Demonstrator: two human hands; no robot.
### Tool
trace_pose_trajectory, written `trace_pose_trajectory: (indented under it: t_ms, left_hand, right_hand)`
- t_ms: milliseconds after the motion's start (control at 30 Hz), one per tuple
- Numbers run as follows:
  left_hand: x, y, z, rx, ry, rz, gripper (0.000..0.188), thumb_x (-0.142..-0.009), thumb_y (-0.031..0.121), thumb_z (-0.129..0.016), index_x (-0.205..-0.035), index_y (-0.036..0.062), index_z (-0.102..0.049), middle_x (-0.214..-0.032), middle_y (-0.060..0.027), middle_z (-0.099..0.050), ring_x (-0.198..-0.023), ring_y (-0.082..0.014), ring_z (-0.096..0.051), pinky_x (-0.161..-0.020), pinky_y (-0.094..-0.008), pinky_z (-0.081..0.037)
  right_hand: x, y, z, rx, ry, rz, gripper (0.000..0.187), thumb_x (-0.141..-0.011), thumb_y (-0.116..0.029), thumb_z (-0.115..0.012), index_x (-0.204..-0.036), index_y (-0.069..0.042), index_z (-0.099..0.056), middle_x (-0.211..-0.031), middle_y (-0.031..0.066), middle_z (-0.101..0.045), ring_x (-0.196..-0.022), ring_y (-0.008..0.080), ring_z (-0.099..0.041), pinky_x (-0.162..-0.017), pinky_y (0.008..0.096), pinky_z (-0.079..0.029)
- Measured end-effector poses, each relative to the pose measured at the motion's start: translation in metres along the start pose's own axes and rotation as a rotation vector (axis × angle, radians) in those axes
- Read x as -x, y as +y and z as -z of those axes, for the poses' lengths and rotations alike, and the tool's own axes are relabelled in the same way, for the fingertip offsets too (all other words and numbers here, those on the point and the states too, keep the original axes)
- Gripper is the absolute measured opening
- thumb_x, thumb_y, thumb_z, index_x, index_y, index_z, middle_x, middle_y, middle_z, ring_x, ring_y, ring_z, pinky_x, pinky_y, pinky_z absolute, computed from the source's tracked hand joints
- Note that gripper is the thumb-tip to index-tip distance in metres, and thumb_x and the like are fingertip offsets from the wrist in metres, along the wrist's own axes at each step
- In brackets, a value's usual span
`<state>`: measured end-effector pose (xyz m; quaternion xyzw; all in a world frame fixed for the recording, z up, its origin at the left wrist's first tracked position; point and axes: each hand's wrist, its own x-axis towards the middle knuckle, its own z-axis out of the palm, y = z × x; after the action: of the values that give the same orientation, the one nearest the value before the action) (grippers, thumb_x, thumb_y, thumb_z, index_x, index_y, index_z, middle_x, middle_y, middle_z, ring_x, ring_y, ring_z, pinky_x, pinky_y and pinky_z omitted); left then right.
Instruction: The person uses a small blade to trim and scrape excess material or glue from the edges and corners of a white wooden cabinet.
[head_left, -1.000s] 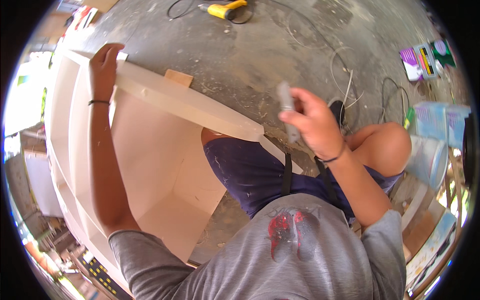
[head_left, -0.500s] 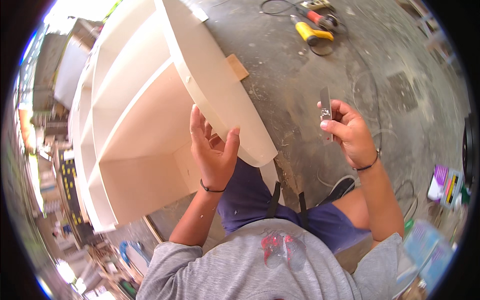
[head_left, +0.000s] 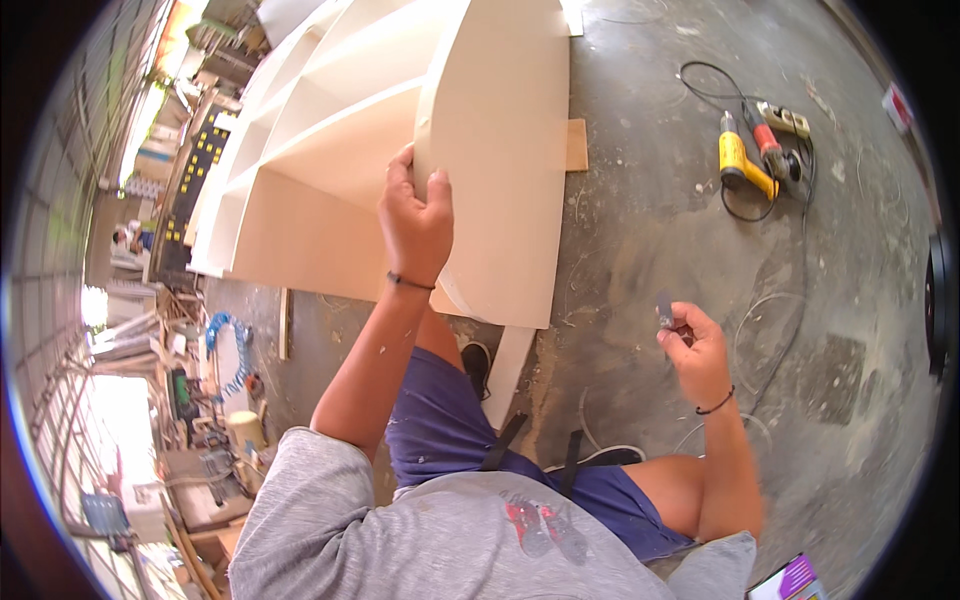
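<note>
A large off-white shelf unit point(head_left: 510, 170) with a curved front edge and several compartments lies in front of me on the left. My left hand point(head_left: 415, 225) grips the edge of its nearest side panel, thumb on the outer face and fingers round the inner side. Off to the right, apart from the unit, my right hand point(head_left: 695, 350) pinches a small flat metal blade point(head_left: 665, 308) between thumb and fingers. The blade looks like a putty scraper seen nearly edge-on; part of it is hidden behind the fingers.
On the concrete floor at the far right lie a yellow heat gun point(head_left: 735, 160), a red angle grinder point(head_left: 770, 145) and a power strip point(head_left: 783, 118) with trailing cords. A wooden block point(head_left: 577, 145) sits beside the unit. A blue coiled hose point(head_left: 235, 350) and workshop clutter fill the left.
My view has turned, so the unit looks more upright. My left hand has closed onto the panel edge. The right hand has lowered, and the blade is now tilted and less visible.
</note>
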<state>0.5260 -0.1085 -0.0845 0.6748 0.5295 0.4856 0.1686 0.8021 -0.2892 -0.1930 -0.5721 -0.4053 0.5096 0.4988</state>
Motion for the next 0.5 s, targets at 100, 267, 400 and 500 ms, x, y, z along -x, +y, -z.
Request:
trace_pose_trajectory:
  t_ms: [100,267,400,500]
  left_hand:
    - [0.007,0.0,-0.006,0.057,0.03,0.063,0.039,-0.091,0.014,-0.057,-0.125,-0.0031,-0.049,-0.103,-0.0127,-0.065,-0.088,-0.0157,-0.062,-0.079,-0.0279,-0.049]
    - [0.027,-0.001,0.003,0.484,-0.093,0.283,0.039,-0.097,0.016,-0.051,-0.132,-0.0011,-0.046,-0.119,-0.0092,-0.059,-0.106,-0.0139,-0.055,-0.092,-0.0265,-0.043]
    - [0.075,-0.011,0.004,0.527,-0.043,0.324,0.04,-0.099,0.014,-0.047,-0.135,-0.0014,-0.043,-0.126,-0.0085,-0.054,-0.116,-0.0139,-0.048,-0.1,-0.0269,-0.037]
    - [0.109,-0.018,0.007,0.455,0.025,0.414,0.04,-0.098,0.013,-0.047,-0.135,-0.0012,-0.044,-0.125,-0.0065,-0.055,-0.115,-0.0135,-0.049,-0.099,-0.0263,-0.037]
  right_hand:
    - [-0.023,0.013,0.013,-0.064,0.064,-0.001,0.021,-0.08,0.002,-0.06,-0.101,0.0,-0.062,-0.08,-0.0023,-0.058,-0.072,0.0064,-0.052,-0.063,0.0218,-0.044]
    - [-0.057,0.025,0.009,-0.147,0.054,0.011,0.023,-0.083,-0.002,-0.063,-0.105,-0.001,-0.061,-0.081,-0.0041,-0.059,-0.069,0.0051,-0.051,-0.06,0.0199,-0.042]
    - [-0.044,0.054,-0.012,-0.254,-0.054,-0.163,0.025,-0.083,-0.002,-0.061,-0.107,-0.007,-0.062,-0.081,-0.0056,-0.057,-0.067,0.0042,-0.051,-0.053,0.0204,-0.04]
    - [-0.021,0.076,-0.034,-0.488,-0.204,-0.337,0.025,-0.084,-0.001,-0.06,-0.108,-0.007,-0.061,-0.085,-0.0044,-0.059,-0.07,0.0065,-0.055,-0.056,0.0228,-0.044]
